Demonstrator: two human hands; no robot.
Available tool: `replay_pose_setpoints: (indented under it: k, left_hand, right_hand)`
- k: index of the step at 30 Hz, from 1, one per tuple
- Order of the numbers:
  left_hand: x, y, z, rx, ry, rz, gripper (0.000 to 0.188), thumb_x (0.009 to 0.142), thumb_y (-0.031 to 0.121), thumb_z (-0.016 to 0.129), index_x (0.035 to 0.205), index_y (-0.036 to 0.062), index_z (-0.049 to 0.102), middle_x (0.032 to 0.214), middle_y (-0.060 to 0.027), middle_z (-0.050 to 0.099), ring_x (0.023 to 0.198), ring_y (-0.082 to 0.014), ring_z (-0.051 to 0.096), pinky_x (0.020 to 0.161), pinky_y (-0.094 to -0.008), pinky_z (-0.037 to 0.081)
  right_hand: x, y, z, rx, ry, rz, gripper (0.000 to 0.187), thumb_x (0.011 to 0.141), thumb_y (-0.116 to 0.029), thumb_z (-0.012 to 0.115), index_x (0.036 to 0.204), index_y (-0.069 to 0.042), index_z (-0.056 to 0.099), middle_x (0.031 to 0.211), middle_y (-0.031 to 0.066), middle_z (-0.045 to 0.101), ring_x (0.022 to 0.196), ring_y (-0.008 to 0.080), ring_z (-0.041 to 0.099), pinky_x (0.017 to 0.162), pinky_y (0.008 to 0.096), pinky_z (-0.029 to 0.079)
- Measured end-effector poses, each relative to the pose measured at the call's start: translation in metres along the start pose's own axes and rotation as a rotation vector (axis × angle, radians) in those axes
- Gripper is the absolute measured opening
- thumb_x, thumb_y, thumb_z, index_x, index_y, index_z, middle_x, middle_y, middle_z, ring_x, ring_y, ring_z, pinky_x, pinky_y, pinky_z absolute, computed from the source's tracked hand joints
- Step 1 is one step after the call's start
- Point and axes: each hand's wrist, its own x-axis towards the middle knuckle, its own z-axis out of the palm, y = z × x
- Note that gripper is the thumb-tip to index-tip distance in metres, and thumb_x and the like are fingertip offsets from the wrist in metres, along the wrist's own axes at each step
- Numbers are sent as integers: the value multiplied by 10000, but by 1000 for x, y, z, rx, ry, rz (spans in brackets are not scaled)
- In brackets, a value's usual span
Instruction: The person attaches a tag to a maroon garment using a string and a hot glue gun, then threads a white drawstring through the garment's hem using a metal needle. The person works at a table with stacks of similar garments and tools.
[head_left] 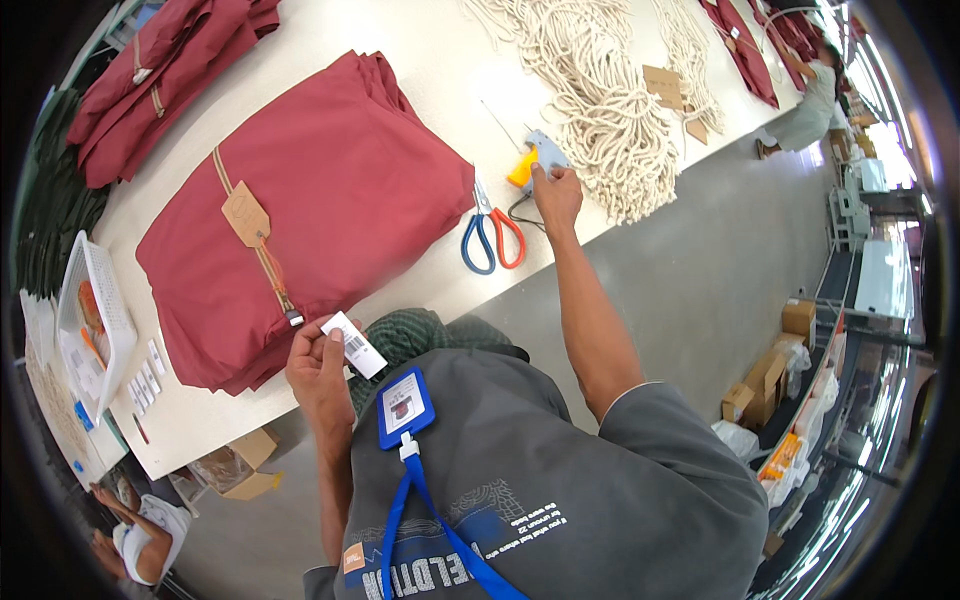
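A white barcode tag [355, 346] is pinched between the thumb and fingers of my left hand [317, 378], just off the table's near edge. My right hand [558, 198] has its fingers closed on a tagging gun [550, 150], grey-blue with a yellow part and a thin needle. Scissors [492, 235] with one blue and one red handle lie to the left of that hand. Between my hands and further left is a folded dark red cloth bundle [340, 180]. A brown card tag [246, 213] hangs on the tan cord across it.
White cords [610, 110] are heaped beyond the gun. More red bundles [165, 85] and dark green cloth [55, 200] lie at the left. A white basket [110, 290] stands near several small labels [147, 385]. Other people [150, 535] work nearby. Cardboard boxes [765, 380] line the right.
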Motion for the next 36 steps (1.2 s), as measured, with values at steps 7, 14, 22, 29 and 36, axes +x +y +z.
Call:
replay_pose_setpoints:
  k: [7, 14, 22, 29, 36]
  left_hand:
    - [1, -1, 9, 42, 114, 40, 233, 958, 150, 697, 1105, -31, 693, 894, -10, 701, 760, -55, 590, 654, -212, 451]
    - [11, 29, 13, -107, 115, -1, 223, 979, 43, 607, 1156, -85, 655, 979, -122, 730, 847, -154, 723, 756, -298, 613]
    - [21, 44, 14, -75, 106, 84, 241, 961, 17, 635, 1176, -88, 663, 989, -127, 727, 861, -158, 728, 760, -295, 634]
    - [17, 63, 5, -35, 253, 255, 168, 927, 1, 683, 1083, -60, 671, 904, -75, 733, 788, -83, 688, 704, -235, 576]
    - [2, 78, -5, 141, 305, 352, 147, 933, -21, 682, 1076, -52, 669, 938, -104, 746, 835, -99, 711, 720, -236, 601]
  right_hand:
    - [6, -23, 34, -249, -2, 236, 837, 702, -528, 829, 1286, 11, 566, 1335, 214, 546, 1219, 391, 561, 1023, 511, 460]
    - [-26, -45, -57, 657, -82, -226, 544, 848, -110, 798, 1268, 127, 548, 1140, 135, 651, 949, 266, 683, 812, 334, 591]
    - [-123, -124, -130, 745, -1081, -506, 664, 962, -428, 637, 1314, 124, 527, 1044, 167, 684, 1044, 292, 676, 931, 425, 555]
    - [-207, -158, -94, 1111, -1496, -315, 621, 987, -320, 640, 1455, 23, 420, 1138, 216, 651, 1043, 361, 684, 889, 494, 582]
    - [-230, -173, -87, 1069, -1627, 13, 483, 1056, -398, 532, 1265, 34, 589, 1031, 150, 704, 935, 259, 722, 849, 391, 604]
